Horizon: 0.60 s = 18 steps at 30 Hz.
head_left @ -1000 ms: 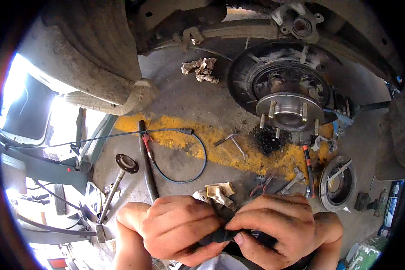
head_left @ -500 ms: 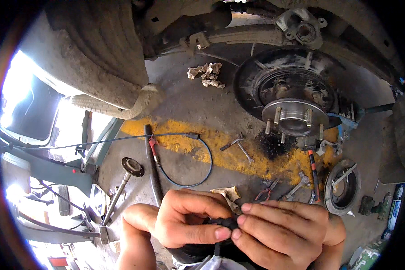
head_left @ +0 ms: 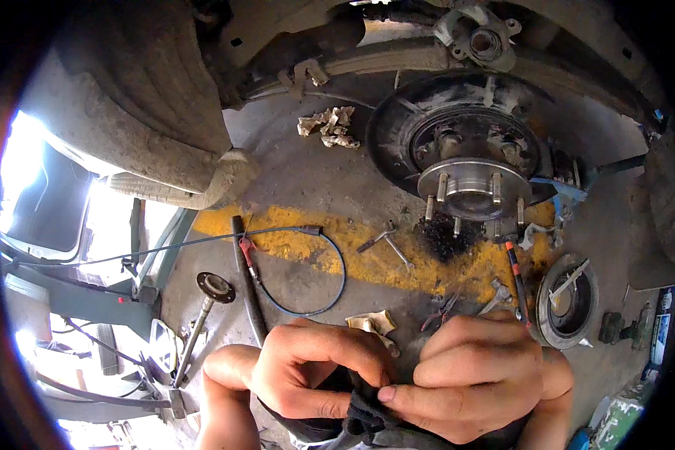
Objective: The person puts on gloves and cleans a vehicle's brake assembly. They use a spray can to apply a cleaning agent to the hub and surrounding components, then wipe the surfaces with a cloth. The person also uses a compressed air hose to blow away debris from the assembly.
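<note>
- Dark cloth-like piece (head_left: pixel 367 416) at the bottom centre of the view, bunched between both hands, close to the person's body; exactly what it is can't be told.
- Left hand (head_left: pixel 307 371) curled around its left side, fingers closed, thumb pressing along the lower edge.
- Right hand (head_left: pixel 476 375) closed over its right side, thumb tip pinching the dark piece against the fingers; the two hands touch.
- Just beyond the hands on the concrete floor (head_left: pixel 307 172): crumpled tan rag (head_left: pixel 373 324), red-handled pliers (head_left: pixel 436 309), black hose (head_left: pixel 247 281).
- Blue cable (head_left: pixel 330 281) loops across the yellow painted stripe (head_left: pixel 367 251); crossed wrenches (head_left: pixel 386 240) lie on the stripe.
- Wheel hub with studs (head_left: pixel 469 184) upper right, dirty backing plate behind it.
- Loose brake disc (head_left: pixel 566 300) flat on the floor at right, orange-handled screwdriver (head_left: pixel 516 277) beside it.
- Axle shaft with flange (head_left: pixel 202 315) at left; another rag (head_left: pixel 328 126) farther back.
</note>
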{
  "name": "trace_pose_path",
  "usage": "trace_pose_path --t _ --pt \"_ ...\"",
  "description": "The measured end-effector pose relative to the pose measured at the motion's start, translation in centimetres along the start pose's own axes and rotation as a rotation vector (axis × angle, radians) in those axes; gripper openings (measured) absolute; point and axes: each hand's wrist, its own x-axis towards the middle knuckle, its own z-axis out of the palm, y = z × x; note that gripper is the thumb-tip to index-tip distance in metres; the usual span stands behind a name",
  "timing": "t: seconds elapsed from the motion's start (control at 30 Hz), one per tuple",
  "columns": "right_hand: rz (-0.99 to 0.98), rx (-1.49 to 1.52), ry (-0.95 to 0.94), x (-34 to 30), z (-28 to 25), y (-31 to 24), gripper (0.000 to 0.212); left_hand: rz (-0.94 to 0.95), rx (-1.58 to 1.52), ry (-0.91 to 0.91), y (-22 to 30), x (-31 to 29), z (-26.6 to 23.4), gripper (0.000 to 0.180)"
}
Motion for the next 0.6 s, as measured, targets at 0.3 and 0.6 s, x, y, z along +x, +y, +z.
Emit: trace_pose_path --t 0.3,0.6 --pt "0.292 0.095 -0.062 2.9 -2.1 -2.2 0.02 0.137 -0.171 -0.011 -0.6 -0.1 0.9 0.013" --pt "0.46 0.251 -0.137 0.0 -1.9 0.1 0.013 0.546 1.023 -0.239 4.3 2.1 1.7 0.017"
